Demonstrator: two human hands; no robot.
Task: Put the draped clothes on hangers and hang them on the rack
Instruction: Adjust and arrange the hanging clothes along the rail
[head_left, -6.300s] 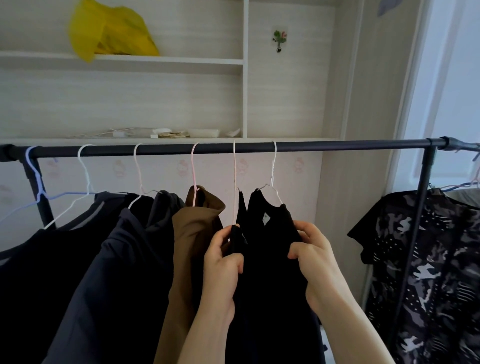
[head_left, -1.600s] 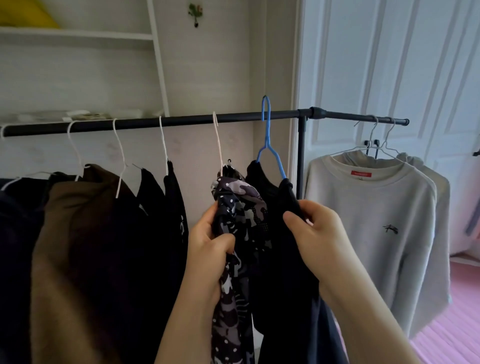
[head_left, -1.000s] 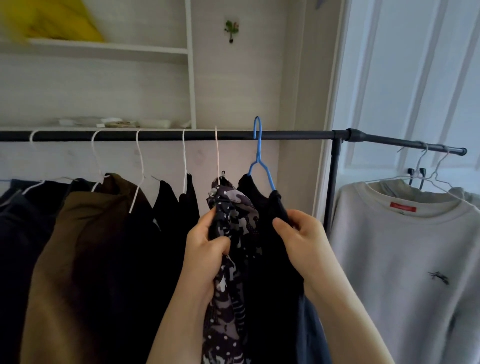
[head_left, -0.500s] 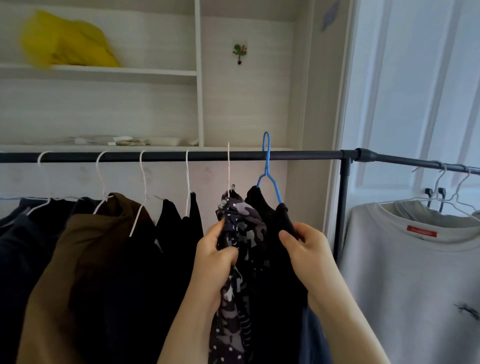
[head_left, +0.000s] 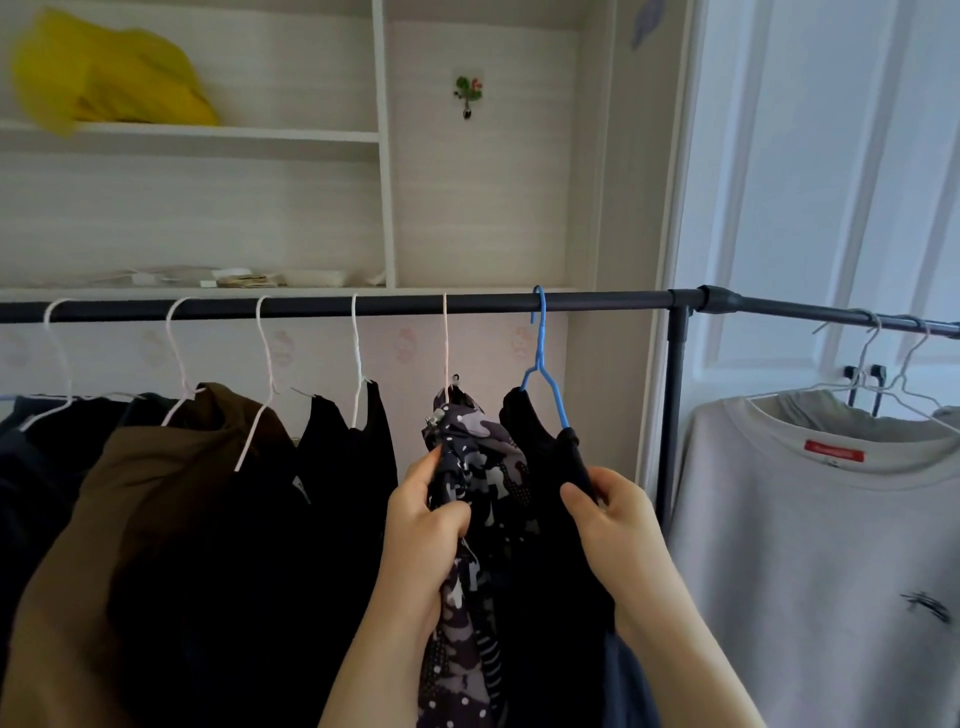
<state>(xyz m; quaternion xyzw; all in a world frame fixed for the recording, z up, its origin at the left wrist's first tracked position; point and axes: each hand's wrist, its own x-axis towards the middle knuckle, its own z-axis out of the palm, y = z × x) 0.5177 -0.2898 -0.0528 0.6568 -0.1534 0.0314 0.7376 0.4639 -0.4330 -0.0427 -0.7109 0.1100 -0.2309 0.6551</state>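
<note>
Rack rail (head_left: 597, 300), camouflage garment (head_left: 483, 467) in left grip (head_left: 423, 540)

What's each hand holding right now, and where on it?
Left hand grips the camouflage garment at its bunched front edge, just below the collar. Right hand pinches the black garment at its shoulder, over the blue hanger arm's end.
</note>
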